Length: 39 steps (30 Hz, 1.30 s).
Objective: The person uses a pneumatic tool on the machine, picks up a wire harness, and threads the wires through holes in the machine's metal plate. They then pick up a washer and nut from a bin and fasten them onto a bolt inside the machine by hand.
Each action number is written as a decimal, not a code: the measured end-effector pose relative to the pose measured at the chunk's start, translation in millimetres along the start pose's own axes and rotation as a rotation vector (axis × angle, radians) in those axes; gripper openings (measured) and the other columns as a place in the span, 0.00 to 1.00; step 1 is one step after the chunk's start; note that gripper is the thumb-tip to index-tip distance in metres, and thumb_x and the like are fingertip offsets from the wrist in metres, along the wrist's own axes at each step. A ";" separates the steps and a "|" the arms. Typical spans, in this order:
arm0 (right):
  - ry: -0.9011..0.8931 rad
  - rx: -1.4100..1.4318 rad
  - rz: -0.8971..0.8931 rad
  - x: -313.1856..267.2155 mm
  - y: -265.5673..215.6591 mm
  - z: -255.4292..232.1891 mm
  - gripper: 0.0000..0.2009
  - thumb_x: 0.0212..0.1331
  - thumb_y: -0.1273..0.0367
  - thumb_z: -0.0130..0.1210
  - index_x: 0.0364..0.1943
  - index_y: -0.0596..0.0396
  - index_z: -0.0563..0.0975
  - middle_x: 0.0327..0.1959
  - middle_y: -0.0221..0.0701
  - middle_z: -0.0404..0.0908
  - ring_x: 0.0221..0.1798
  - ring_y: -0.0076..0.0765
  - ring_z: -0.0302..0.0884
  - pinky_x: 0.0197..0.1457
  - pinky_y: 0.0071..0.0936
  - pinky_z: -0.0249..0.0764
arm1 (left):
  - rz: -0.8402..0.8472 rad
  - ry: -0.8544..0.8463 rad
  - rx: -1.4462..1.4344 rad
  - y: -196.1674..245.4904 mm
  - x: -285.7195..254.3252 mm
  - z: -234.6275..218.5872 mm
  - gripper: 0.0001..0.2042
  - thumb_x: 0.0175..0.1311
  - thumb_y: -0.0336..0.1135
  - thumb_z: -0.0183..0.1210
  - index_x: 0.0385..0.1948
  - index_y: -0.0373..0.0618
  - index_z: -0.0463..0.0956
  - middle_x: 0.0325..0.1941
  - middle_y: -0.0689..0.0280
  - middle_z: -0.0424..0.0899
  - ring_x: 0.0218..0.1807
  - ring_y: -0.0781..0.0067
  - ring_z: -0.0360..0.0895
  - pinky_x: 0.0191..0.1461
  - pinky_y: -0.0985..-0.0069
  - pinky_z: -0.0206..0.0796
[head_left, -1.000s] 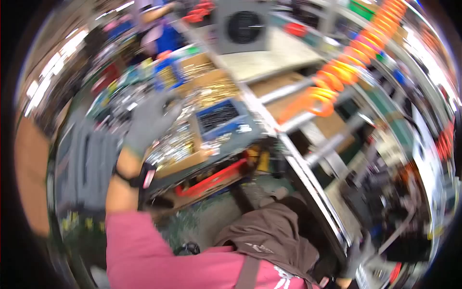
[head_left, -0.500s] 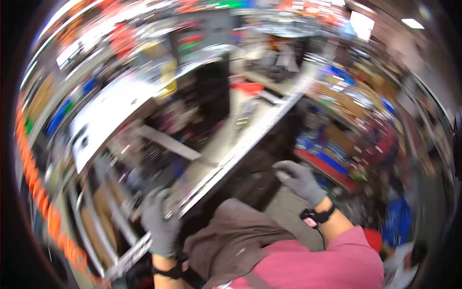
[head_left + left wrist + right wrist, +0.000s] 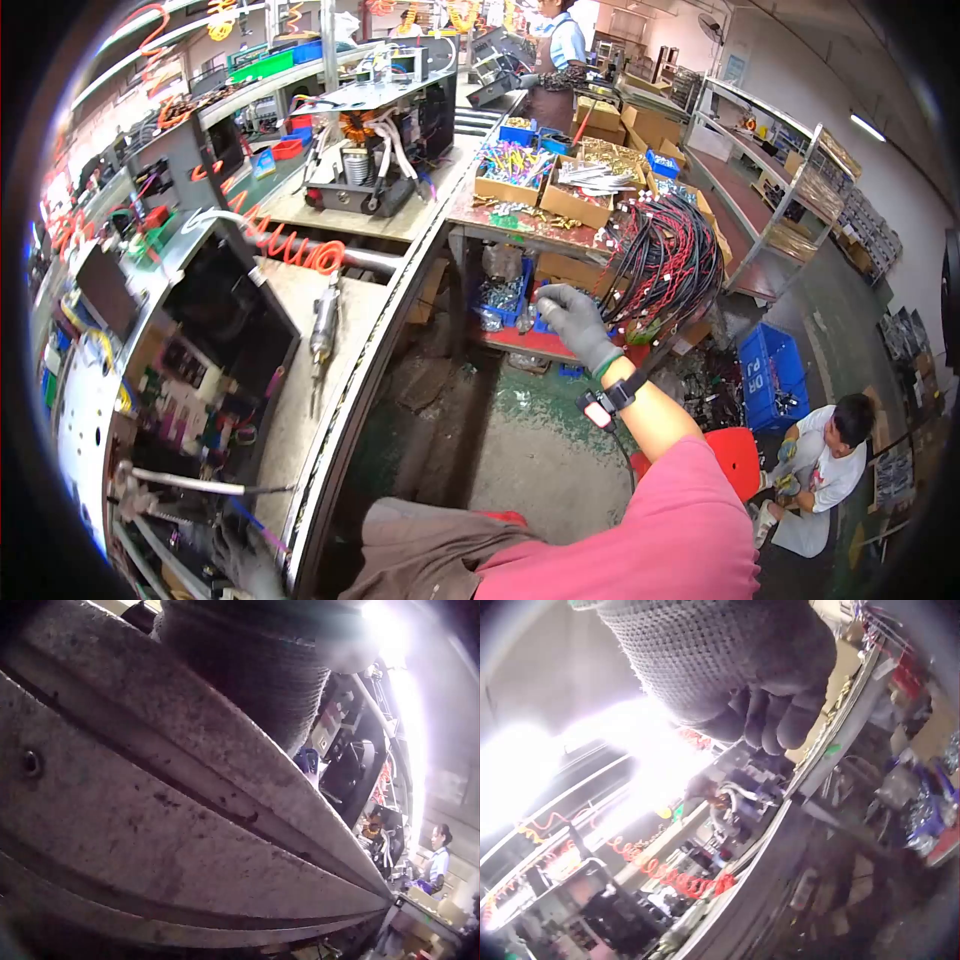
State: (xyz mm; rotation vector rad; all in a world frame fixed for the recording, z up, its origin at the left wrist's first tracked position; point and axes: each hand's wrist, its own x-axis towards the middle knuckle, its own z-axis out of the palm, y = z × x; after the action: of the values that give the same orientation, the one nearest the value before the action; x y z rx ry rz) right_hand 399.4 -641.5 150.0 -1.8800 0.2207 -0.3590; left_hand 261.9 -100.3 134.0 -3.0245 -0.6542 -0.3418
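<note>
My right hand (image 3: 575,322), in a grey knitted glove, is raised over the aisle in front of the parts bench. In the right wrist view its fingers (image 3: 791,731) are loosely curled, with nothing seen in them. Low on the left, my gloved left hand (image 3: 250,562) lies in shadow beside an opened machine (image 3: 190,390) on the conveyor line. A grooved metal rail (image 3: 202,802) covers much of the left wrist view and hides the left fingers; I cannot tell whether they hold anything. Close to the machine, a power screwdriver (image 3: 323,325) hangs from an orange coiled hose (image 3: 290,245).
Boxes of small parts (image 3: 515,170) and a bundle of black and red cables (image 3: 670,250) crowd the bench ahead. A second machine (image 3: 370,150) stands farther along the line. At right are a blue crate (image 3: 772,375), a red stool (image 3: 735,460) and a seated person (image 3: 830,465).
The head view has swung from a bench with metal parts to the conveyor and cable bench. The right hand, at the left bench earlier or low by the body, now reaches forward.
</note>
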 end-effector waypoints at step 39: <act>0.181 0.878 -0.152 156.4 -45.5 -182.4 0.09 0.65 0.64 0.51 0.41 0.55 0.76 0.26 0.23 0.73 0.18 0.12 0.61 0.17 0.11 0.59 | 0.421 0.586 -0.922 104.8 13.9 -67.0 0.13 0.64 0.31 0.57 0.46 0.32 0.75 0.47 0.55 0.80 0.47 0.65 0.76 0.50 0.76 0.71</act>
State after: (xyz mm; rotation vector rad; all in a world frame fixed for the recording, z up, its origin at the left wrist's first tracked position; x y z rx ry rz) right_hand 480.3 -838.9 269.5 -0.9983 0.0231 -0.6130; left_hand 303.5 -195.0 204.4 -3.3458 0.2819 -1.8141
